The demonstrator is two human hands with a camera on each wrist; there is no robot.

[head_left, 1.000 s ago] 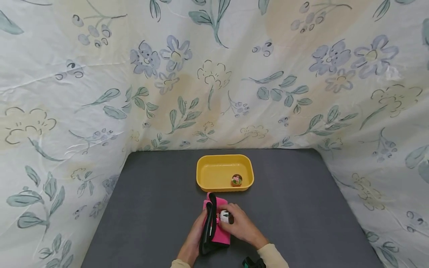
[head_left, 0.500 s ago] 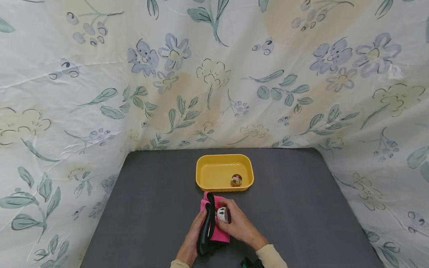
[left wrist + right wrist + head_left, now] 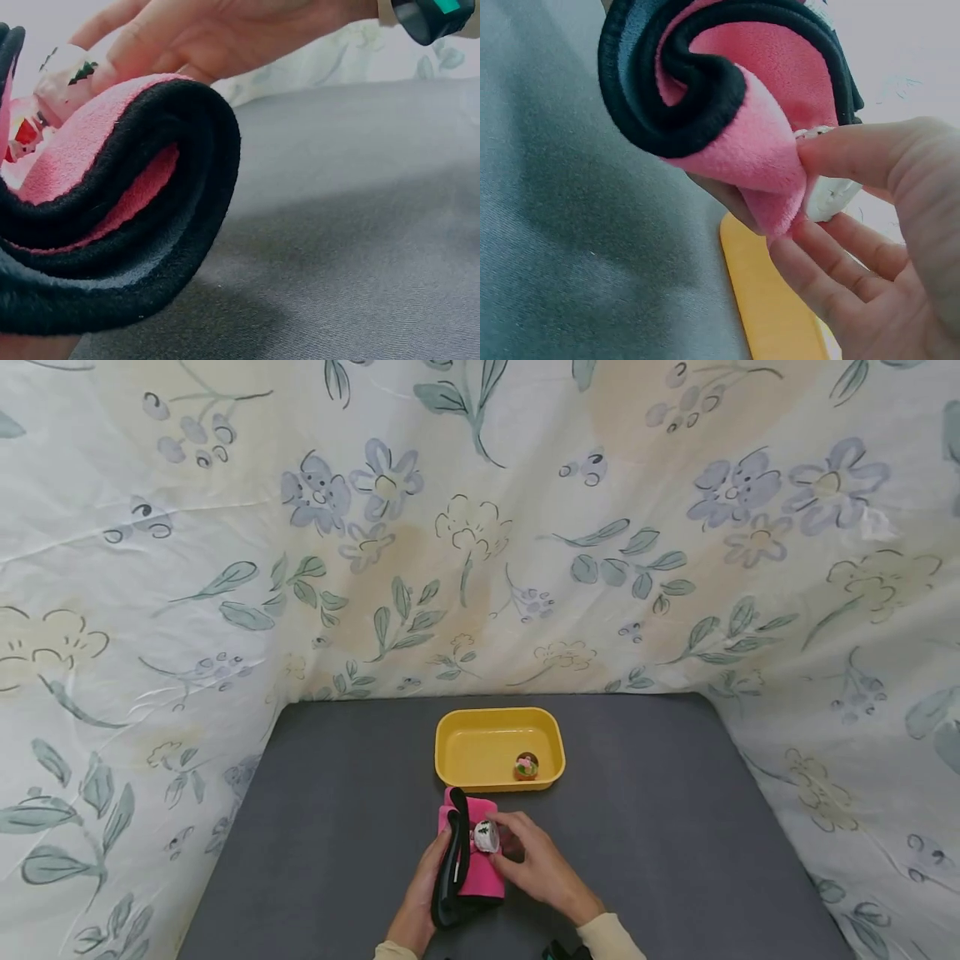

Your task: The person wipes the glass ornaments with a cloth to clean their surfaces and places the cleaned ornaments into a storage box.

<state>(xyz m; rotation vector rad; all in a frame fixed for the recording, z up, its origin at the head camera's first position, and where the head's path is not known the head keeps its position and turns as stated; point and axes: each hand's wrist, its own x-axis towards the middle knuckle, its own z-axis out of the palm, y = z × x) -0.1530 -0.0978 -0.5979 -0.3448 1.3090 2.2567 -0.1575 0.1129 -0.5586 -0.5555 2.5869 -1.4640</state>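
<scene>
My left hand (image 3: 418, 897) holds a folded pink cloth (image 3: 482, 881) with black edging and a dark outer side, from its left. Against the pink side lies a small snow globe (image 3: 486, 837); its white base has dark green trees, and red and white bits (image 3: 26, 135) show beyond it in the left wrist view. My right hand (image 3: 546, 870) has thumb and fingers around the white base, its fingertips (image 3: 814, 154) also touching the cloth. Part of the globe is hidden by cloth and fingers.
A yellow tray (image 3: 468, 756) stands just beyond the cloth on the grey table (image 3: 352, 810). Inside it, at the front right, sits a small round ornament (image 3: 527, 767) with pink and green. Floral fabric (image 3: 480, 568) hangs behind and at both sides.
The cloth and both hands have shifted slightly left in the head view. The globe lies closer to the pink cloth, and my right fingers have loosened and spread a little around its base.
</scene>
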